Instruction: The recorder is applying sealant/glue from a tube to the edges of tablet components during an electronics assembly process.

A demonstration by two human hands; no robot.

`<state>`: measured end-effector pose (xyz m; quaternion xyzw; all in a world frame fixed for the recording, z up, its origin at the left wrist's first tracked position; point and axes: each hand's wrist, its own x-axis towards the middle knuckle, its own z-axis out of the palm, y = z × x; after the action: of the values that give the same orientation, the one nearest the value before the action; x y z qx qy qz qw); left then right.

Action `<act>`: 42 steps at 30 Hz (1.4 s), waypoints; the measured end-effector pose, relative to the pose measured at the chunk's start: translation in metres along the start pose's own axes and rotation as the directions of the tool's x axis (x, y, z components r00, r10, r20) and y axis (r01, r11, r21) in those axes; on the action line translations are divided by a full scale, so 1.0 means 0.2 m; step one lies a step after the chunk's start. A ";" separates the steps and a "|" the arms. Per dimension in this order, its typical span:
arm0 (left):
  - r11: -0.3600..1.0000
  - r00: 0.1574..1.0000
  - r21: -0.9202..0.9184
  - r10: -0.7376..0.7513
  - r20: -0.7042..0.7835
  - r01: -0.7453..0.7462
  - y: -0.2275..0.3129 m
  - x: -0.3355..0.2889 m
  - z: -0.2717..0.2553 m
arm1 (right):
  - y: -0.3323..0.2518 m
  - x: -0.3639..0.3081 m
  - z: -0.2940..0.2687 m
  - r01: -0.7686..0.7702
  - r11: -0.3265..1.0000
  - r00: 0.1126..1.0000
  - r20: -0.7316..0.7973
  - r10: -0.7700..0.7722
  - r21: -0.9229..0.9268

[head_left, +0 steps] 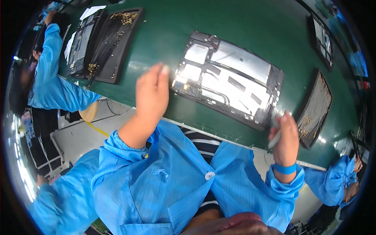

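Note:
A flat electronic device (235,44) lies opened on the green table, with silvery panels, dark boards and thin cables inside a black frame. Just off its left edge is my left hand (152,92), raised with its fingers pressed together; whatever they may pinch is too small to make out. By the device's lower right corner, my right hand (286,137) is closed around a pale grey, slim object (275,140), partly hidden by the fingers and slightly blurred. A blue band circles my right wrist.
A black tray (113,64) of small brass-coloured pieces stands at the left, beside another opened device (81,47). To the right are a second dark tray (315,111) of small pieces and a further device (323,43). Co-workers' blue sleeves (58,88) reach in at both sides.

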<state>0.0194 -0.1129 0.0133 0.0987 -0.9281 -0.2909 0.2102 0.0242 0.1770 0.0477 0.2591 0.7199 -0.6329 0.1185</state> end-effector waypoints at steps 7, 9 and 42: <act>0.936 0.921 -0.250 -0.148 0.360 0.248 0.00 0.07 -0.01 | 0.02 -0.03 -0.02 -0.338 0.936 0.914 0.205 0.351 -0.096; 0.909 0.934 -0.328 -0.148 0.324 0.258 -0.04 0.10 0.01 | -0.03 -0.01 0.07 -0.346 0.928 0.881 0.294 0.372 -0.139; 0.657 0.520 -0.343 -0.748 -0.413 0.671 -0.81 0.19 -0.46 | -0.56 0.70 1.91 0.797 0.446 0.580 0.721 -0.379 -0.407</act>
<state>0.0361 -0.3021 -0.0007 0.5286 -0.6888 -0.3773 0.3220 -0.2119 -0.1706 0.0086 -0.2746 0.8806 -0.3512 0.1606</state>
